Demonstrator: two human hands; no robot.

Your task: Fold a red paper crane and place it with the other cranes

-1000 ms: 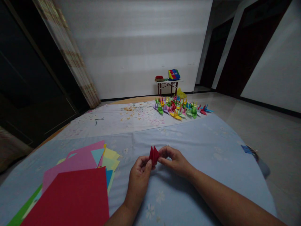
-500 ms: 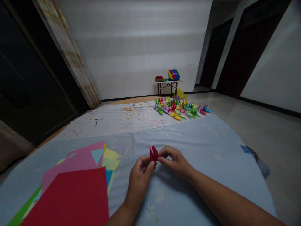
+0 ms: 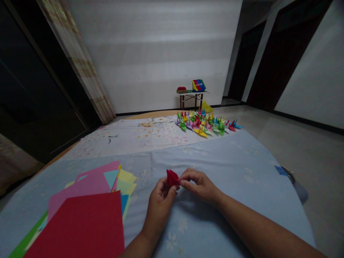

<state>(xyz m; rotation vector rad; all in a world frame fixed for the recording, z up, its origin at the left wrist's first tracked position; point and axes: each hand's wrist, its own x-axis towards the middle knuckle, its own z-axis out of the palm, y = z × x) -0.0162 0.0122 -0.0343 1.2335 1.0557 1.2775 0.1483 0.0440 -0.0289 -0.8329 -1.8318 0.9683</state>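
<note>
Half a second ago, the folded red paper shows two spread, upright points; now they lean left, close together, its long axis tilting up-left. It is right of the paper stack, the left hand pinching its base, the right hand its right edge. Smooth flat sheets form the stack; sharp-winged paper cranes stand beyond, rightward.
</note>
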